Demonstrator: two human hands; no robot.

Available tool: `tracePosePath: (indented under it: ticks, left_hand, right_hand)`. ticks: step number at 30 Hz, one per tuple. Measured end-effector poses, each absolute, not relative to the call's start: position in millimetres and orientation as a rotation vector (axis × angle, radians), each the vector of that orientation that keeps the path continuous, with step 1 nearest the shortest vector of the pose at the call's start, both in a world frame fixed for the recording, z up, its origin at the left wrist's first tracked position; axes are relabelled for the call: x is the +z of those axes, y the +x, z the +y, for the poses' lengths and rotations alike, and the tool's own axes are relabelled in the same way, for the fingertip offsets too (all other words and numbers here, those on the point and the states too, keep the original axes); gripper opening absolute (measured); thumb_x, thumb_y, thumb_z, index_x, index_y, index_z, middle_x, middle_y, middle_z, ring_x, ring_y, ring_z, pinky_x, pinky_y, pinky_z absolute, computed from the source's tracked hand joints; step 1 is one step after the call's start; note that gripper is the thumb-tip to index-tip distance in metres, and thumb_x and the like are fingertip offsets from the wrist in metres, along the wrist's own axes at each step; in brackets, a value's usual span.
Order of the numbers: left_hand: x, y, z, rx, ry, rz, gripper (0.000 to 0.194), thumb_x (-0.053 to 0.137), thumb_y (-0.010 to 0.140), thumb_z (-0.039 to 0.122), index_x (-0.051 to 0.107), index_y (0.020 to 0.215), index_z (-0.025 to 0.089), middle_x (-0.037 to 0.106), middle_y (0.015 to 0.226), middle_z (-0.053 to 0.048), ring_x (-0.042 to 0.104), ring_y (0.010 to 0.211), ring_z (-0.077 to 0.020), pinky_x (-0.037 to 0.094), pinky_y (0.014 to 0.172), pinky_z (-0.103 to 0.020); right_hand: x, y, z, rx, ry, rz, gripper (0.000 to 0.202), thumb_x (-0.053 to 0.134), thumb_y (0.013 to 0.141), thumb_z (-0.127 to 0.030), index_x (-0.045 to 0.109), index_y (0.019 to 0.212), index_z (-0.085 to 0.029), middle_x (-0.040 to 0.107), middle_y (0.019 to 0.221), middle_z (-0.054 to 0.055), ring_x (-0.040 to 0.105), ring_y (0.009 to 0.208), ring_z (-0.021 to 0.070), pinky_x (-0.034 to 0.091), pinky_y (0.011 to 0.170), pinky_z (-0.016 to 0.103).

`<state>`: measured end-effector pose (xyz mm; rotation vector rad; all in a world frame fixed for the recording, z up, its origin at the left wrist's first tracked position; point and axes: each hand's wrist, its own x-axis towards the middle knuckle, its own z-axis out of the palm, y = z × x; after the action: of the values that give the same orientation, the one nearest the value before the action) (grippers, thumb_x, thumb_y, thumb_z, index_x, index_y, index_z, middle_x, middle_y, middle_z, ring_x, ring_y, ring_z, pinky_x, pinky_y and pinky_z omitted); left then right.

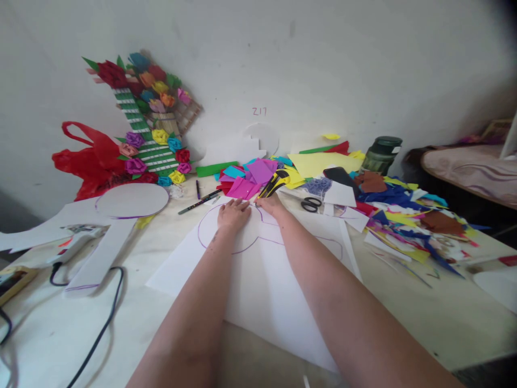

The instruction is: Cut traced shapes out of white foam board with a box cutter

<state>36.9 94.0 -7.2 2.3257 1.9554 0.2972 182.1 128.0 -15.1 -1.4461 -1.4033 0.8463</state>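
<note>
A large white sheet [258,291] lies on the table, marked with a purple outline of a circle joined to a long handle shape. My left hand [234,215] rests flat on the sheet inside the drawn circle, fingers stretched forward. My right hand [270,205] is closed around a yellow and black utility knife [274,183], its tip low at the circle's far right edge. The blade itself is too small to make out. To the left lies a white cutout [133,200] of a disc with a handle strip.
A hot glue gun [76,245] with a black cord lies at left. Markers [198,202], scissors [311,204], coloured paper pieces [258,175] and a phone [341,178] are behind the sheet. Scraps [420,215] pile up at right, near a dark green bottle [382,155]. Paper flowers [149,118] lean against the wall.
</note>
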Motion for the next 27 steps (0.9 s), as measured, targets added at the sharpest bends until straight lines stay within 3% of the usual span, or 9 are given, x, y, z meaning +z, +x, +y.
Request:
tracePosePath:
  ticks: [27]
  left_hand:
    - [-6.0, 37.6, 92.8, 0.291, 2.323, 1.955, 0.046, 0.032, 0.087, 0.047, 0.046, 0.13, 0.039, 0.033, 0.146, 0.008, 0.026, 0.134, -0.0191, 0.018, 0.109, -0.043]
  right_hand:
    - [-8.4, 181.0, 119.0, 0.806, -1.458, -1.391, 0.003, 0.06, 0.059, -0.015, 0.057, 0.059, -0.015, 0.063, 0.066, 0.004, 0.059, 0.069, 0.0155, 0.047, 0.065, 0.025]
